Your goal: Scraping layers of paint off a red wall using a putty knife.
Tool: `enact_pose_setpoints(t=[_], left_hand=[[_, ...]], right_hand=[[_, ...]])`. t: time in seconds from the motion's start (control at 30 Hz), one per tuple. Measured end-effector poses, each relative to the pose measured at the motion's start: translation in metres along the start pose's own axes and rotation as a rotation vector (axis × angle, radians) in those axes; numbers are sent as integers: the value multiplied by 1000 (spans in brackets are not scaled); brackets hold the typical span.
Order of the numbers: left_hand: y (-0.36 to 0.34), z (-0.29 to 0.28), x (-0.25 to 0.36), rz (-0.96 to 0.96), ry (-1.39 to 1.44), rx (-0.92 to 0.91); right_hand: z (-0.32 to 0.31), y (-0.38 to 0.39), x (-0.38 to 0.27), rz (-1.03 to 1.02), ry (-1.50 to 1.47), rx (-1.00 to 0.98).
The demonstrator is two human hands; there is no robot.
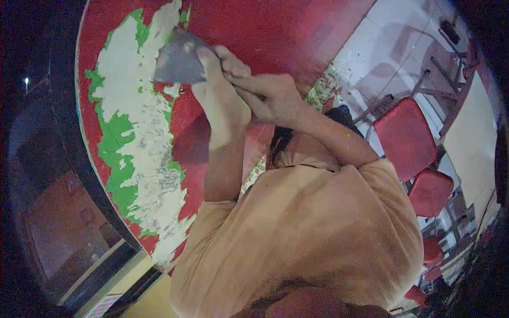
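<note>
A round table top (275, 32) painted red fills the upper middle of the view. A large patch (135, 122) on it is stripped down to a pale layer edged with green. A wide grey scraper blade (177, 61) lies flat against the table at the top of that patch. My left hand (214, 66) presses on the back of the blade. Just behind it, my right hand (265, 93) is closed around the scraper's handle, which is mostly hidden. Both forearms reach up from my orange shirt (307, 233).
Red padded chairs (405, 135) with metal frames stand to the right on a white tiled floor (371, 47). Paint flakes (323, 87) lie on the floor beside the table's edge. A pale table top (474, 132) is at the far right. The left side is dark.
</note>
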State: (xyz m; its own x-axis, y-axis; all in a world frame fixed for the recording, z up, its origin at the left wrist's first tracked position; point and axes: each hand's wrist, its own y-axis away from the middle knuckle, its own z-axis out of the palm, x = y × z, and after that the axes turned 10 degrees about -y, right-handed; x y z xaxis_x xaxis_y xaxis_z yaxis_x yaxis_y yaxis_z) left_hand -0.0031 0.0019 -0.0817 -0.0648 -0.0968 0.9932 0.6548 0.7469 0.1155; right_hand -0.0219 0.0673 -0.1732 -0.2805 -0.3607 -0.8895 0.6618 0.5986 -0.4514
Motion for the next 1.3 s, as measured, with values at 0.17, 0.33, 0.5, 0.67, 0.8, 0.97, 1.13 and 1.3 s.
enact_pose_setpoints(t=[0.17, 0.33, 0.5, 0.67, 0.8, 0.97, 1.13, 1.3], left_hand=[[15, -16, -11, -82, 30, 97], [14, -10, -19, -91, 86, 137], [16, -17, -19, -34, 131, 129], [19, -19, -11, 6, 100, 66], [12, -15, -2, -22, 114, 102], [22, -28, -15, -22, 16, 118], [23, -31, 6, 18, 137, 29], [30, -34, -26, -62, 97, 223]], right_hand=[[2, 23, -11, 107, 3, -99], [-8, 14, 2, -23, 27, -126], [-10, 7, -3, -52, 23, -147], [-4, 9, -7, -90, 21, -165], [0, -2, -4, -123, 47, -127], [7, 12, -5, -107, 105, -166], [7, 5, -16, -173, 57, -154], [3, 15, 4, -68, 5, -294]])
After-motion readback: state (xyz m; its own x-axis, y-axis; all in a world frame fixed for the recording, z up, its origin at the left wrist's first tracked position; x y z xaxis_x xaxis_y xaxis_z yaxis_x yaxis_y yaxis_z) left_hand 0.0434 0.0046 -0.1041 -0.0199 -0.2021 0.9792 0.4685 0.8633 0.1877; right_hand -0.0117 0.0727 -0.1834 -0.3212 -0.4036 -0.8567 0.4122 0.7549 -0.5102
